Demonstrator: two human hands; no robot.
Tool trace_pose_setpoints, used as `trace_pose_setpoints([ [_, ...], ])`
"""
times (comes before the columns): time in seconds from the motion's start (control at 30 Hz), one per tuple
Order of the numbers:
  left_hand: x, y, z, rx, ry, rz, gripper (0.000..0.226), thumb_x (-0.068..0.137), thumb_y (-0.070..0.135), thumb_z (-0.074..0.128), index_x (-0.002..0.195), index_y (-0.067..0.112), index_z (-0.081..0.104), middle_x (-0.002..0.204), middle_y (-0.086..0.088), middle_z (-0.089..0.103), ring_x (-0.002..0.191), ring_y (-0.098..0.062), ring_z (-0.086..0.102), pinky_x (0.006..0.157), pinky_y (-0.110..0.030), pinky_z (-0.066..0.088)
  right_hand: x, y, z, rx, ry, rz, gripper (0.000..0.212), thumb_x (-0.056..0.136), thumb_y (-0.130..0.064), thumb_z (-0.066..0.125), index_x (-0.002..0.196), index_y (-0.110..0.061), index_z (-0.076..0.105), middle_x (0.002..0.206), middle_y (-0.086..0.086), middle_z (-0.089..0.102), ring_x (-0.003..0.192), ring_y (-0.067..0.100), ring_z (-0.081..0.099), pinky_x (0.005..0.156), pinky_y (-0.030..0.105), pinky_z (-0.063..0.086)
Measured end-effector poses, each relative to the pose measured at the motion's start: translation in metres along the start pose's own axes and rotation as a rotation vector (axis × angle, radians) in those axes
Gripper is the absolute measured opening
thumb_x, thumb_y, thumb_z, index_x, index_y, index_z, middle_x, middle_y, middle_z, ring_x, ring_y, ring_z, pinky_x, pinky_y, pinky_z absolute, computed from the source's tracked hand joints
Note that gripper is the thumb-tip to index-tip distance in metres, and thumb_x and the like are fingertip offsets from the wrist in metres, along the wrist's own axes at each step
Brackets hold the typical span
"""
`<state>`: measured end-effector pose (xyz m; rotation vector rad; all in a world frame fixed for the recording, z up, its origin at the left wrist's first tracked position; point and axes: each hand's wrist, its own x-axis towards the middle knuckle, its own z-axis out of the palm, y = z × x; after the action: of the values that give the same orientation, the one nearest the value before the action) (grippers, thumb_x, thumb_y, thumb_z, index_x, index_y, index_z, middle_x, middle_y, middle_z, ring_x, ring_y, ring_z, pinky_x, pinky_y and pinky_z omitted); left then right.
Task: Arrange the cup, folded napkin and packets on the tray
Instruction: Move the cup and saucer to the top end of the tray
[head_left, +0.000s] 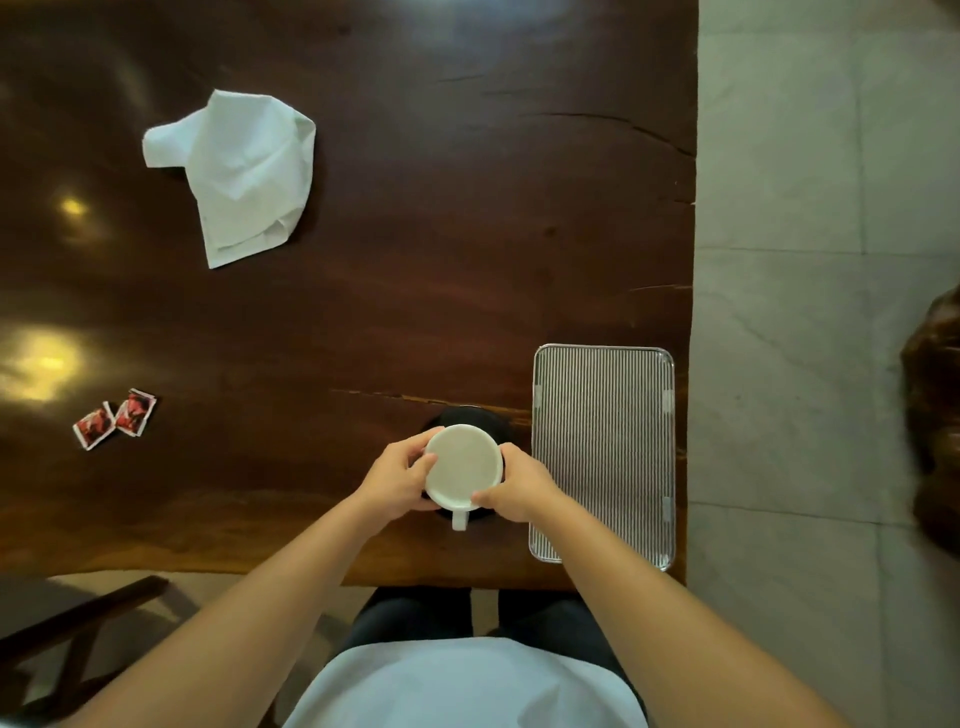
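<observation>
Beside tray (602, 364), cup (464, 466) between 2 hands.

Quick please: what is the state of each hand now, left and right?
Left hand: closed on the white cup, grip at its left side.
Right hand: closed on the same cup, grip at its right side.

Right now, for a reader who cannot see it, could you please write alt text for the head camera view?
Both hands, left hand and right hand, hold a white ceramic cup above the dark wooden table, beside an empty striped rectangular tray. A crumpled white napkin and two red packets lie further left.
</observation>
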<state>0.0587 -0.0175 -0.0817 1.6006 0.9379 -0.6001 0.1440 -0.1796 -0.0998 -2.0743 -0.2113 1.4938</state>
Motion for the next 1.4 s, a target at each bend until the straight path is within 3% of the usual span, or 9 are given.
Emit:
trace_pose_setpoints([
  [0.23,-0.002,-0.010,0.005,0.187,0.058,0.091,0.041,0.107,0.028,0.041,0.148,0.031,0.046,0.137,0.008,0.057,0.128,-0.012,0.052,0.108,-0.037,0.047,0.020,-0.012,-0.007,-0.094,-0.072,0.079,0.054,0.081,-0.015,0.076,0.122,-0.017,0.041,0.113,0.006,0.055,0.101,0.020,0.055,0.071,0.027,0.049],
  [0.43,0.012,-0.010,0.015,0.275,0.134,0.082,0.032,0.095,0.007,0.056,0.123,0.022,0.053,0.120,-0.001,0.053,0.104,-0.014,0.055,0.085,-0.028,0.053,0.027,-0.022,-0.002,-0.204,0.002,0.074,0.035,0.090,-0.005,0.056,0.120,-0.013,0.040,0.109,0.012,0.058,0.095,0.026,0.058,0.068,0.032,0.048],
  [0.53,0.016,-0.012,0.013,0.319,0.141,0.120,0.023,0.095,0.013,0.058,0.112,0.023,0.048,0.111,0.000,0.050,0.094,-0.016,0.056,0.080,-0.040,0.059,0.025,-0.027,0.001,-0.164,0.061,0.101,0.031,0.090,-0.005,0.055,0.115,-0.016,0.041,0.109,0.011,0.056,0.094,0.026,0.056,0.065,0.029,0.045],
  [0.77,0.024,-0.005,-0.022,0.279,-0.024,0.144,0.025,0.098,0.040,0.057,0.118,0.023,0.058,0.107,0.004,0.062,0.098,-0.013,0.061,0.075,-0.028,0.050,-0.001,-0.035,0.020,0.131,0.341,0.207,0.046,0.092,-0.039,0.064,0.129,-0.020,0.046,0.112,0.003,0.060,0.097,0.018,0.059,0.063,0.024,0.046],
  [0.9,0.036,0.005,-0.037,0.161,0.162,-0.007,0.030,0.101,0.043,0.050,0.111,0.017,0.060,0.104,-0.003,0.065,0.096,-0.024,0.064,0.084,-0.043,0.057,-0.023,-0.020,-0.002,0.184,0.731,0.198,0.046,0.097,-0.046,0.052,0.136,-0.021,0.049,0.113,-0.001,0.060,0.105,0.015,0.059,0.078,0.026,0.048],
  [1.0,0.043,0.007,-0.036,0.118,0.106,-0.195,0.020,0.104,0.032,0.046,0.113,0.018,0.058,0.112,-0.008,0.062,0.100,-0.030,0.064,0.084,-0.051,0.061,-0.027,0.006,-0.013,-0.052,0.718,0.243,0.053,0.101,-0.038,0.046,0.151,-0.030,0.033,0.160,0.005,0.027,0.148,0.027,0.024,0.114,0.047,0.035],
  [1.13,0.047,0.001,-0.028,0.058,0.059,-0.326,0.043,0.101,0.018,0.057,0.143,0.016,0.050,0.134,-0.012,0.057,0.108,-0.037,0.064,0.076,-0.049,0.064,-0.023,0.029,-0.013,-0.292,0.559,0.251,0.066,0.100,-0.019,0.047,0.155,-0.039,0.018,0.167,0.002,-0.007,0.153,0.031,-0.009,0.120,0.053,0.025],
  [1.3,0.046,0.002,-0.021,0.066,0.128,-0.308,0.028,0.098,0.012,0.062,0.126,0.017,0.057,0.120,-0.013,0.060,0.102,-0.038,0.065,0.077,-0.055,0.063,-0.020,0.024,-0.009,-0.227,0.695,0.054,0.051,0.098,-0.016,0.055,0.147,-0.023,0.043,0.153,0.007,0.038,0.143,0.023,0.032,0.111,0.039,0.042],
  [1.4,0.045,0.004,-0.022,0.034,0.120,-0.296,0.012,0.098,0.011,0.062,0.103,0.021,0.059,0.112,-0.014,0.064,0.099,-0.036,0.067,0.077,-0.057,0.062,-0.016,0.004,-0.009,-0.048,0.522,-0.045,0.041,0.099,-0.018,0.054,0.140,-0.016,0.053,0.130,0.003,0.058,0.118,0.015,0.055,0.102,0.035,0.051],
])
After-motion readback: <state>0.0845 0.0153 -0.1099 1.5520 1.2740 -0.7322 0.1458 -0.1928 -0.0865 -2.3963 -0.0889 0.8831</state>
